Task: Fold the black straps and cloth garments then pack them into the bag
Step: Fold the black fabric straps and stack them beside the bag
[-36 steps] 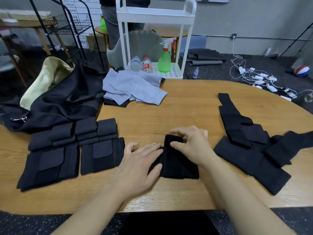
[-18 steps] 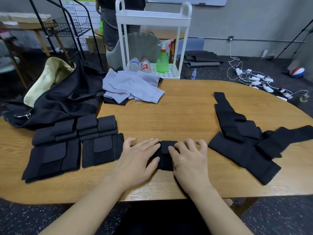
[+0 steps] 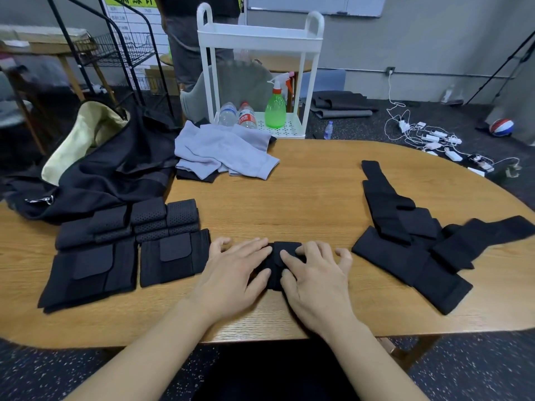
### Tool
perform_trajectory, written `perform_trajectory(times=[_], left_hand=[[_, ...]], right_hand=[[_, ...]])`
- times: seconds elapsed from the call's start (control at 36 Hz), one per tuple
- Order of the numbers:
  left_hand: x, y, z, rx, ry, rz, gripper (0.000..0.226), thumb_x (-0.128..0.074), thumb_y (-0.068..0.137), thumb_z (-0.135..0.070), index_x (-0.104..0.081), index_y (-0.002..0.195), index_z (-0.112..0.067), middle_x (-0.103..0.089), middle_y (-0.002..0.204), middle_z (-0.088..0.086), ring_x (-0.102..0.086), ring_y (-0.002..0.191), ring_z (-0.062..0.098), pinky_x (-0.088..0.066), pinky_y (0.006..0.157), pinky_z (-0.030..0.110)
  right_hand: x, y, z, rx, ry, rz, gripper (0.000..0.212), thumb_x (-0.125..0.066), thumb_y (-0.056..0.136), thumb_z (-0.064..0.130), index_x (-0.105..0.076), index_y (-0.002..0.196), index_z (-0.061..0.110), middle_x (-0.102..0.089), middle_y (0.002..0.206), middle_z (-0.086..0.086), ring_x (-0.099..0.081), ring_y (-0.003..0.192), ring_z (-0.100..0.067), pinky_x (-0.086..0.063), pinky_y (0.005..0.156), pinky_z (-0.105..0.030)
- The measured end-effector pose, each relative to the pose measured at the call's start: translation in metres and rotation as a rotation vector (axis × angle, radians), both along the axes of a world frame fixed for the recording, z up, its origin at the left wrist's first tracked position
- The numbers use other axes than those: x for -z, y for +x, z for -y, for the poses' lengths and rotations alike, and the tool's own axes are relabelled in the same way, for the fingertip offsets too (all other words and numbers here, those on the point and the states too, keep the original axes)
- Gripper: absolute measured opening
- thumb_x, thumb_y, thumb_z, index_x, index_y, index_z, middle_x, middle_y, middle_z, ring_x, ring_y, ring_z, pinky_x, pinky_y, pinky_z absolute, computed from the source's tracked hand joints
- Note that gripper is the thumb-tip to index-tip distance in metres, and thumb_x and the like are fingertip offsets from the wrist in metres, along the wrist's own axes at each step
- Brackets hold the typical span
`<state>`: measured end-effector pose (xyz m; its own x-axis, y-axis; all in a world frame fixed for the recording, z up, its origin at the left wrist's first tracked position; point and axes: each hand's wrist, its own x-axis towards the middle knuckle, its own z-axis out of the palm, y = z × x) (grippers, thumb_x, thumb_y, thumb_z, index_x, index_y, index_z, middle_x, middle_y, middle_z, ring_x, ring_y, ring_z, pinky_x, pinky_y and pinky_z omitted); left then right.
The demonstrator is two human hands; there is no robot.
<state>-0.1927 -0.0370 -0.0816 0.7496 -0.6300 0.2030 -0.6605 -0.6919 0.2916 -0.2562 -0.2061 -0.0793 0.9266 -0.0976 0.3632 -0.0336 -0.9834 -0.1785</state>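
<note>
Head view, hands (image 3: 278, 273) pressing strap (image 3: 276, 263), folded stack (image 3: 127, 244) beside

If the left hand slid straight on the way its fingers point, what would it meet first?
The left hand points up-right across the folded black strap; past it, probably the right hand, whose fingers lie close by.

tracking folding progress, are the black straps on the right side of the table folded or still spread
Spread: the black straps lie flat, overlapping loosely, ends splayed across the table.
</note>
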Motion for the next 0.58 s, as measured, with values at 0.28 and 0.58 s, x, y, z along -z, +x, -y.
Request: perform_trajectory(times=[0.28, 0.58], left_hand=[[-0.029, 0.019, 0.021, -0.131, 0.137, -0.13, 0.05, -0.051, 0.095, -0.05, -0.044, 0.141, -0.033, -0.053, 0.13, -0.012, -0.041, 0.128, 0.012, -0.021, 0.101, 0.035], [-0.041, 0.03, 0.035, -0.265, 0.124, -0.309, 0.034, -0.068, 0.088, -0.043, -0.053, 0.111, -0.024, -0.059, 0.103, -0.006, -0.053, 0.102, 0.018, -0.031, 0.093, 0.034]], right_hand=[[-0.02, 0.016, 0.028, 0.236, 0.19, -0.222, 0.054, -0.053, 0.09, 0.059, -0.049, 0.136, 0.033, -0.044, 0.131, 0.007, -0.027, 0.128, -0.017, -0.018, 0.103, -0.038], [-0.031, 0.033, 0.035, 0.252, 0.343, -0.328, 0.042, -0.07, 0.078, 0.056, -0.043, 0.096, 0.029, -0.051, 0.09, 0.013, -0.036, 0.098, -0.014, -0.022, 0.08, -0.034]])
